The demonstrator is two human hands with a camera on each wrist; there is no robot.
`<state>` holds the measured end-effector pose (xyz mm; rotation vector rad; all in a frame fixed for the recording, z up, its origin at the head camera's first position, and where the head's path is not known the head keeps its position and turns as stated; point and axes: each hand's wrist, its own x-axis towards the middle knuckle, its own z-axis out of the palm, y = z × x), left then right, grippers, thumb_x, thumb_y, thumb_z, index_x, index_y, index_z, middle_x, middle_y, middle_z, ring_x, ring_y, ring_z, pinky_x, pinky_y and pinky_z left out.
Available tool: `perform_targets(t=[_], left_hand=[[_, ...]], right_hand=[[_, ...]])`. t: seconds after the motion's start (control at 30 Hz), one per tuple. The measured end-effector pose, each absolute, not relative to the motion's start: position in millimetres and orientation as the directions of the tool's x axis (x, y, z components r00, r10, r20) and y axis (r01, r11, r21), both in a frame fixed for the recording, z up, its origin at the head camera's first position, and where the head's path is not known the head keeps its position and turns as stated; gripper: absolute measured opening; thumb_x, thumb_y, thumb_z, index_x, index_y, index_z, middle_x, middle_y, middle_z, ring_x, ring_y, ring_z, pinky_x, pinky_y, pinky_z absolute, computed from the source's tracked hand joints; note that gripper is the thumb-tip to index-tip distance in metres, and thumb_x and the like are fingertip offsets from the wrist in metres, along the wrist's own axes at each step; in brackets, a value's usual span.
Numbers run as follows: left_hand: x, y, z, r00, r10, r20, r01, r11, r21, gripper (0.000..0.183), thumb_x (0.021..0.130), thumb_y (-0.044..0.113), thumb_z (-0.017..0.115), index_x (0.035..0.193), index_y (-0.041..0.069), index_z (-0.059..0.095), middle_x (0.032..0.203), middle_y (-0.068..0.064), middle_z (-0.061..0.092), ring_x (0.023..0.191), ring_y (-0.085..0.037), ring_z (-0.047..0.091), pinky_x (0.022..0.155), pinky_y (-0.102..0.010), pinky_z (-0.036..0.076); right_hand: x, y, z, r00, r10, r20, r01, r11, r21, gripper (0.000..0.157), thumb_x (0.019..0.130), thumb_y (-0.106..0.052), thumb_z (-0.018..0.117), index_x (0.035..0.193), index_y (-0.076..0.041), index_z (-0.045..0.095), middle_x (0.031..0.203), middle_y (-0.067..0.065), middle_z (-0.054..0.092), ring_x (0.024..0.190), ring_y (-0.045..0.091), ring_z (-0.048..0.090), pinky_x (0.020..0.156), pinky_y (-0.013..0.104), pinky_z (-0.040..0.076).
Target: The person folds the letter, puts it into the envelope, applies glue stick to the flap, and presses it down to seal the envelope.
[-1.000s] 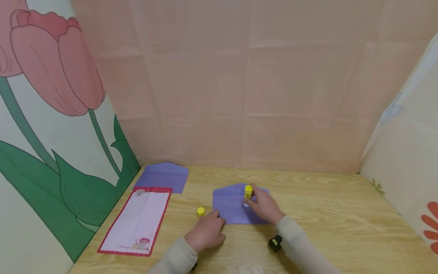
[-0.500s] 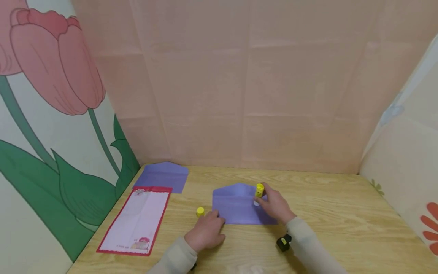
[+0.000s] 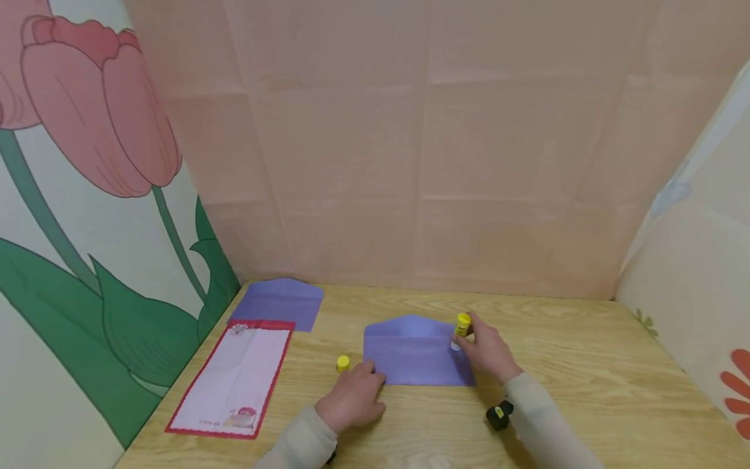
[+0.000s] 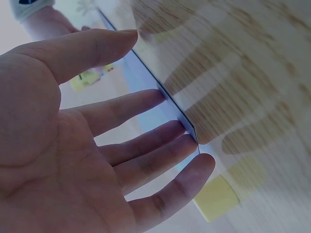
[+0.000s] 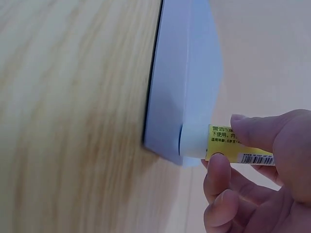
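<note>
A purple envelope [image 3: 418, 358] lies on the wooden table with its flap spread away from the person. My right hand [image 3: 491, 352] grips a yellow glue stick [image 3: 463, 324] between thumb and fingers, its white end down at the envelope's right side. In the right wrist view the glue stick [image 5: 240, 147] meets the envelope [image 5: 167, 97] near its corner. My left hand [image 3: 353, 395] rests with extended fingertips on the envelope's lower left corner. In the left wrist view those fingers [image 4: 146, 162] touch the envelope's edge. Just beyond them stands the yellow cap [image 3: 343, 363].
A white letter sheet with a red border [image 3: 234, 378] lies at the left. Its top overlaps a second purple envelope [image 3: 281, 303] at the back left. A beige sheet [image 3: 375, 163] hangs behind the table [image 3: 586, 371], and a tulip-printed panel [image 3: 99, 130] stands at the left.
My right hand has slid the glue stick rightward along the envelope, from near its middle to its right side. My left hand has stayed in place.
</note>
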<state>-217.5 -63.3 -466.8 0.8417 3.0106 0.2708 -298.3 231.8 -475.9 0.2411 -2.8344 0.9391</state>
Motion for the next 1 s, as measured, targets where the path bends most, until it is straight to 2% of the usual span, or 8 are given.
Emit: perform_targets(t=[0.23, 0.4, 0.57, 0.63, 0.77, 0.87, 1.0], left_hand=[[-219.9, -63.9, -465.3, -0.853, 0.521, 0.019, 0.516, 0.837, 0.18, 0.036, 0.082, 0.027, 0.076, 0.111, 0.007, 0.07, 0.091, 0.0, 0.051, 0.082, -0.013, 0.048, 0.068, -0.03, 0.045], [-221.5, -66.2, -463.4, -0.853, 0.522, -0.007, 0.505, 0.829, 0.242, 0.04, 0.083, 0.028, 0.075, 0.116, 0.006, 0.069, 0.096, -0.001, 0.054, 0.085, -0.013, 0.051, 0.074, -0.03, 0.048], [-222.3, -70.9, -463.1, -0.857, 0.515, 0.03, 0.488, 0.79, 0.371, 0.04, 0.085, 0.025, 0.072, 0.119, 0.004, 0.067, 0.104, -0.002, 0.059, 0.094, -0.014, 0.056, 0.086, -0.032, 0.051], [-222.9, -72.6, -462.6, -0.854, 0.516, 0.073, 0.499, 0.769, 0.4, 0.036, 0.087, 0.023, 0.072, 0.117, 0.004, 0.068, 0.104, -0.003, 0.061, 0.096, -0.016, 0.057, 0.087, -0.032, 0.051], [-225.7, -76.0, -459.3, -0.864, 0.469, 0.181, 0.5, 0.765, 0.405, 0.028, 0.086, 0.02, 0.073, 0.11, 0.005, 0.07, 0.104, -0.006, 0.064, 0.096, -0.022, 0.059, 0.084, -0.036, 0.051], [-230.2, -79.8, -456.5, -0.893, 0.39, 0.225, 0.45, 0.789, 0.418, 0.025, 0.086, 0.018, 0.073, 0.107, 0.005, 0.071, 0.102, -0.008, 0.064, 0.094, -0.026, 0.057, 0.081, -0.04, 0.049], [-235.6, -86.4, -453.6, -0.929, 0.28, 0.244, 0.363, 0.823, 0.438, 0.027, 0.085, 0.018, 0.076, 0.108, 0.004, 0.07, 0.103, -0.01, 0.062, 0.092, -0.027, 0.053, 0.078, -0.042, 0.047]], right_hand=[[-297.9, 242.4, -473.4, -0.981, -0.072, 0.182, -0.168, 0.788, -0.592, 0.039, 0.095, -0.02, 0.068, 0.124, -0.001, 0.051, 0.108, 0.02, 0.068, 0.084, 0.026, 0.064, 0.066, 0.037, 0.052], [-297.4, 247.0, -472.7, -0.972, 0.01, 0.233, -0.143, 0.764, -0.63, 0.033, 0.095, -0.027, 0.069, 0.112, -0.004, 0.054, 0.103, 0.018, 0.064, 0.071, 0.021, 0.056, 0.058, 0.031, 0.046], [-293.5, 243.9, -467.1, -0.931, 0.107, 0.35, -0.17, 0.721, -0.671, 0.044, 0.091, -0.044, 0.072, 0.104, -0.005, 0.057, 0.089, 0.012, 0.063, 0.069, 0.018, 0.054, 0.055, 0.027, 0.046], [-290.4, 241.4, -463.0, -0.927, 0.125, 0.354, -0.174, 0.692, -0.701, 0.048, 0.09, -0.046, 0.072, 0.106, -0.004, 0.056, 0.088, 0.012, 0.064, 0.067, 0.019, 0.056, 0.053, 0.027, 0.047], [-284.9, 235.8, -454.7, -0.936, 0.141, 0.323, -0.164, 0.638, -0.753, 0.046, 0.088, -0.04, 0.076, 0.108, -0.004, 0.055, 0.099, 0.017, 0.065, 0.071, 0.019, 0.057, 0.055, 0.026, 0.049], [-281.6, 232.3, -450.9, -0.941, 0.147, 0.303, -0.152, 0.619, -0.771, 0.042, 0.088, -0.034, 0.077, 0.106, -0.005, 0.054, 0.108, 0.018, 0.065, 0.077, 0.02, 0.058, 0.058, 0.023, 0.05], [-277.9, 229.6, -450.2, -0.938, 0.145, 0.314, -0.168, 0.603, -0.78, 0.038, 0.086, -0.027, 0.079, 0.102, -0.006, 0.052, 0.105, 0.018, 0.066, 0.081, 0.022, 0.058, 0.06, 0.023, 0.049]])
